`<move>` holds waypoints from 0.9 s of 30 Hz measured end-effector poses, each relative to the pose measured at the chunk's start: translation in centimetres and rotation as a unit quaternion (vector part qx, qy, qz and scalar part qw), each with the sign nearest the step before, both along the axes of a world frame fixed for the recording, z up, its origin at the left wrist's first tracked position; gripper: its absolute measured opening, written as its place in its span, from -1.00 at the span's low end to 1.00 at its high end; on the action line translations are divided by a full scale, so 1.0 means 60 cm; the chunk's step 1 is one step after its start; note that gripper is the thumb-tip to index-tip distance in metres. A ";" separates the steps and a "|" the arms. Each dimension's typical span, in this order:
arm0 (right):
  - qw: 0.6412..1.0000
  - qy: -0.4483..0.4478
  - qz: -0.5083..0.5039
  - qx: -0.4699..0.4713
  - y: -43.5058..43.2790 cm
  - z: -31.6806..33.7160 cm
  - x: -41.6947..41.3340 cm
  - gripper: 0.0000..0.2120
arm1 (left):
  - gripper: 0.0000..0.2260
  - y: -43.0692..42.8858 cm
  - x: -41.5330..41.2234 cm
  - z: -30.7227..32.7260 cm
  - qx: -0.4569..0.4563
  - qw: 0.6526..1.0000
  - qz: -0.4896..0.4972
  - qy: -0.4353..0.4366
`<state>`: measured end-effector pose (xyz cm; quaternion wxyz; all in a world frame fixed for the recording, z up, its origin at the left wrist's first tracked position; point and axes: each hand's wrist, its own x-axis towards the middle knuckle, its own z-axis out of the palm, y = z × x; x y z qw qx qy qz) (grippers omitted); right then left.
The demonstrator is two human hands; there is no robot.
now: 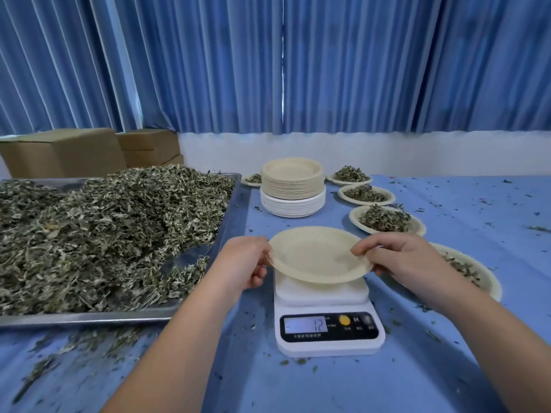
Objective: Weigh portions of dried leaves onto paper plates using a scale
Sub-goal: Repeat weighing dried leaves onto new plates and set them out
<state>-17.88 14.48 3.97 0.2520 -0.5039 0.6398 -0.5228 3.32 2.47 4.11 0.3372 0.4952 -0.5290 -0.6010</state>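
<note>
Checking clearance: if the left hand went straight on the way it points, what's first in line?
The left hand pinches the plate by its left rim, so that plate is first. Past it, the line seems to lead to the stack; depth is unclear.
</note>
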 end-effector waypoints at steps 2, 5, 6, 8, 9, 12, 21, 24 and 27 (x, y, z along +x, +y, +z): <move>1.000 0.016 0.000 0.015 -0.001 -0.002 -0.001 -0.70 | -0.85 0.001 0.000 -0.001 -0.009 0.999 -0.016 -0.030; 0.999 0.020 0.002 0.025 0.000 -0.003 -0.001 -0.65 | -0.81 -0.002 0.005 -0.008 -0.040 0.995 -0.045 -0.079; 0.999 0.022 0.005 0.027 0.000 -0.003 -0.001 -0.63 | -0.81 -0.004 0.007 -0.011 -0.051 0.993 -0.049 -0.095; 0.999 0.026 0.012 0.035 0.002 -0.004 -0.004 -0.57 | -0.75 -0.010 0.008 -0.015 -0.069 0.990 -0.043 -0.118; 0.999 0.032 0.013 0.040 0.003 -0.004 -0.007 -0.55 | -0.71 -0.012 0.007 -0.017 -0.081 0.988 -0.037 -0.126; 0.997 0.061 -0.003 0.043 0.005 -0.005 -0.013 -0.58 | -0.59 -0.018 0.007 -0.024 -0.151 0.972 -0.022 -0.177; 0.992 0.116 -0.027 0.047 0.002 -0.006 -0.010 -0.78 | -0.59 -0.018 -0.008 -0.034 -0.221 0.952 -0.020 -0.212; 0.993 0.103 -0.028 0.050 0.001 -0.005 -0.009 -0.80 | -0.60 -0.015 -0.013 -0.039 -0.222 0.952 -0.012 -0.209; 0.994 0.092 -0.030 0.042 0.001 -0.007 -0.010 -0.81 | -0.64 -0.011 -0.017 -0.044 -0.218 0.958 -0.006 -0.188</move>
